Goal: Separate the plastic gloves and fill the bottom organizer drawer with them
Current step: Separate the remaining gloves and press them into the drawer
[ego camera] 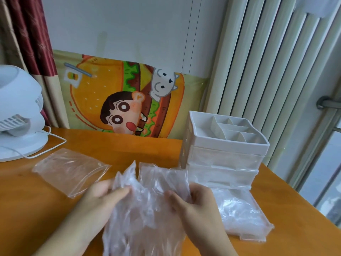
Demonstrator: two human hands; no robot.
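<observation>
A crumpled bunch of clear plastic gloves (147, 206) is held up over the front of the orange table. My left hand (103, 194) pinches its left side between thumb and fingers. My right hand (195, 202) grips its right side with curled fingers. To the right stands a white organizer (227, 145) with an open divided top and clear drawers. Its bottom drawer (265, 231) is pulled out toward me and holds several crumpled clear gloves (238, 211).
An empty clear zip bag (68, 170) lies flat at the left. A white fan (20, 115) with its cord (55, 143) stands at the far left. A cartoon burger cloth (125, 97) leans against the wall; a radiator (267, 61) rises behind the organizer.
</observation>
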